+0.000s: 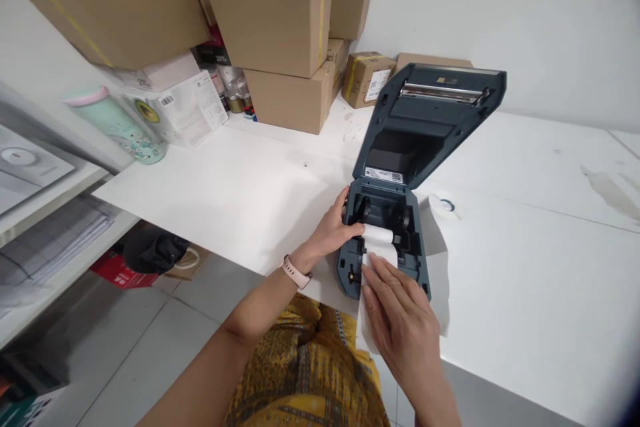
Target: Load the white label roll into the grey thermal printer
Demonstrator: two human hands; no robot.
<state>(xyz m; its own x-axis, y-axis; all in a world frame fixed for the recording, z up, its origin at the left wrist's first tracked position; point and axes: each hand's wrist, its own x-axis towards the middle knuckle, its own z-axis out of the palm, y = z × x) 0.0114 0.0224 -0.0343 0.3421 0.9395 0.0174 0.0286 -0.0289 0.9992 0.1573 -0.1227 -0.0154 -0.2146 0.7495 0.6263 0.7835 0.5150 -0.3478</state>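
A dark grey-blue label printer (423, 273) stands near the table's front edge, its lid (417, 123) raised and tilted back. Inside it lies a small white paper roll (379, 234), with a white paper strip (367, 327) running forward over the front and hanging past the table edge. My left hand (334, 227) grips the printer's left side, thumb over the rim at the roll's left end; its fingers are partly hidden behind the casing. My right hand (400, 310) lies over the strip, fingers stretched out and pressing on the paper at the printer's front.
Cardboard boxes (270, 20) are stacked at the back, with a small taped box (367, 77) beside them. A mint tumbler (123, 123) and a white box (183, 110) stand at the left. Crumpled white paper (437, 267) and a tape ring (447, 205) lie right of the printer.
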